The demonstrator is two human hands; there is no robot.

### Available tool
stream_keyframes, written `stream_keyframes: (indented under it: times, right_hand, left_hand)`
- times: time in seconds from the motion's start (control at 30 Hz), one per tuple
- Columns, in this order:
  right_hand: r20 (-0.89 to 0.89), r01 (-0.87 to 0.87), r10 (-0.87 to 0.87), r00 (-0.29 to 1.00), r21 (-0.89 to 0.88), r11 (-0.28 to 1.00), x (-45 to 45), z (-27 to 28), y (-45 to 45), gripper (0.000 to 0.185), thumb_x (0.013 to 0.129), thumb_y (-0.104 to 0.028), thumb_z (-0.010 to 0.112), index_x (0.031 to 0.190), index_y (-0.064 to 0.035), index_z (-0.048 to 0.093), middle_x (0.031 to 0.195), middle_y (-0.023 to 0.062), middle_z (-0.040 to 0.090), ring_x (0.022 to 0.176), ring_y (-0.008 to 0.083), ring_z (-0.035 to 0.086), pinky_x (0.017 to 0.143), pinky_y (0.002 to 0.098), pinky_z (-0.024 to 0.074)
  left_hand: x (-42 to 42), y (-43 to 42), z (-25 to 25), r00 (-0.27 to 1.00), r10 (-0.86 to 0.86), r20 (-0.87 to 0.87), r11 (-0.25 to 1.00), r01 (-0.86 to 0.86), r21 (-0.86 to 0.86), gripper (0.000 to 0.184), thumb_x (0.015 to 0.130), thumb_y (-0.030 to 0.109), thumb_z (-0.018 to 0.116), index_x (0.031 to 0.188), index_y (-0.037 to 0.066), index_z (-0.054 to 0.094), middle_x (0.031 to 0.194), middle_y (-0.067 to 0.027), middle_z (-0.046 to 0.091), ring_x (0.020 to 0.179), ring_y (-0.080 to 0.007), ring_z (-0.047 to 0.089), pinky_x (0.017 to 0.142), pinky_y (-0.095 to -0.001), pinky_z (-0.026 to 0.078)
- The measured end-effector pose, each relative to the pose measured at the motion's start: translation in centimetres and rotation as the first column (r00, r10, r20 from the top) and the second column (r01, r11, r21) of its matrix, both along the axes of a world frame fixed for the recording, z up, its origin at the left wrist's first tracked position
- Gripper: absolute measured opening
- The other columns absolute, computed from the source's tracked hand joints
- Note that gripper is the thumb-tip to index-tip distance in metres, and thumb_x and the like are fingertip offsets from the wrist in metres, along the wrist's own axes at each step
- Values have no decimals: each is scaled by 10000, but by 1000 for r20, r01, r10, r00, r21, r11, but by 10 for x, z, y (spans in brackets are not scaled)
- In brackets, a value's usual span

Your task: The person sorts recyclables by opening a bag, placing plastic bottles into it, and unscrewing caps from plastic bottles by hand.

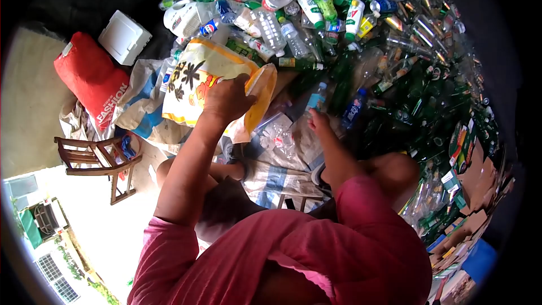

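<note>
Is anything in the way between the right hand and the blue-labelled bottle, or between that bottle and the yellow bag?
Nothing visible: the right hand already touches the bottle, and the gap to the bag looks unblocked. Clear plastic lies nearer the person, off that line.

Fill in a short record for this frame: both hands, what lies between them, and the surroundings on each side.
Left hand: grips white-and-yellow printed bag
Right hand: holds bottle with light-blue label by its lower end
Between hands: clear crumpled plastic
Ahead: large heap of bottles, many green or clear
Left side: red sack, white box, wooden chair
Right side: cardboard
Not visible: bag's contents
</note>
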State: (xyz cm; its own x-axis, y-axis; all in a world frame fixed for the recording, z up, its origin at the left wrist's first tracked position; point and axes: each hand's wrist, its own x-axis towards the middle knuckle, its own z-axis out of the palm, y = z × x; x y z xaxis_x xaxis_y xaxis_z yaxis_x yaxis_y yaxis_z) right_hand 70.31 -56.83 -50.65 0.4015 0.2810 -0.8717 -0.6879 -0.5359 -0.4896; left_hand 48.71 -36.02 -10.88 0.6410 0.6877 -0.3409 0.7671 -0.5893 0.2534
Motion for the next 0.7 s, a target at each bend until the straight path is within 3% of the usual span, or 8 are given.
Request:
stream_keyframes:
  times: [0.1, 0.3, 0.37, 0.5, 0.57, 0.6, 0.63, 0.7]
  right_hand:
    - [-132, 129, -87, 987, 351, 927, -14, 76, 11, 369, 860, -338, 746, 1128, -136, 591, 1072, 42, 657, 944, 172, 647, 793, 363, 536]
    - [107, -317, 324, 940, 622, 716, 11, 241, 57, 319, 920, -265, 696, 1202, -156, 595, 1140, 19, 673, 987, 150, 653, 821, 330, 523]
    - [209, -427, 387, 898, 622, 656, 11, 308, 62, 379, 929, -272, 691, 1271, -154, 576, 1157, 22, 672, 1042, 147, 645, 835, 323, 522]
    - [410, -694, 563, 718, 481, 535, 15, 373, 46, 405, 916, -236, 700, 1285, -100, 602, 1176, 43, 679, 1101, 148, 631, 876, 340, 525]
    - [763, -968, 646, -32, -184, 171, 39, 377, 35, 350, 907, -213, 698, 1214, -55, 644, 1136, 67, 689, 1093, 148, 638, 875, 330, 526]
    - [806, -943, 590, -56, -237, 234, 48, 377, 29, 335, 901, -226, 696, 1166, -23, 659, 985, 73, 697, 948, 149, 676, 766, 308, 547]
    - [702, -860, 587, 403, 72, 505, 47, 384, 22, 306, 937, -283, 651, 1096, -21, 654, 829, 63, 674, 682, 138, 649, 585, 288, 515]
    - [512, -599, 436, 740, 205, 774, 46, 398, 22, 345, 985, -374, 580, 1000, -33, 634, 725, 42, 625, 512, 117, 545, 461, 272, 433]
  left_hand:
    - [7, -4, -9, 988, -70, 139, 997, 67, 26, 521, 822, 379, 702, 1274, 132, 625, 1034, -205, 710, 977, -367, 683, 879, -434, 533]
    - [41, -3, -33, 864, -116, 489, 990, 141, -15, 676, 827, 401, 735, 1351, 19, 542, 1185, -252, 661, 1094, -395, 641, 936, -423, 510]
    - [54, -14, -25, 771, 115, 626, 987, -16, -161, 961, 770, 522, 797, 1422, -65, 406, 1188, -295, 648, 1129, -402, 637, 967, -412, 502]
    - [62, -42, -9, 508, 387, 769, 810, 210, -547, 975, 720, 536, 845, 1349, -95, 448, 1135, -261, 671, 1066, -346, 668, 905, -399, 523]
    - [63, -48, -15, 665, 131, 735, 933, 169, -319, 917, 698, 511, 844, 1325, -42, 467, 1134, -284, 663, 1066, -408, 656, 907, -436, 520]
    - [57, -58, 6, 763, 45, 645, 959, 148, -242, 829, 711, 430, 807, 1327, -9, 468, 1125, -289, 659, 1070, -433, 636, 909, -458, 520]
    - [57, -64, 4, 768, 45, 639, 956, 154, -251, 829, 711, 430, 807, 1327, -9, 468, 1125, -289, 659, 1070, -433, 636, 909, -458, 520]
    - [57, -74, -3, 867, 19, 498, 956, 131, -263, 751, 719, 346, 761, 1316, -3, 468, 1141, -290, 647, 1062, -434, 635, 909, -467, 516]
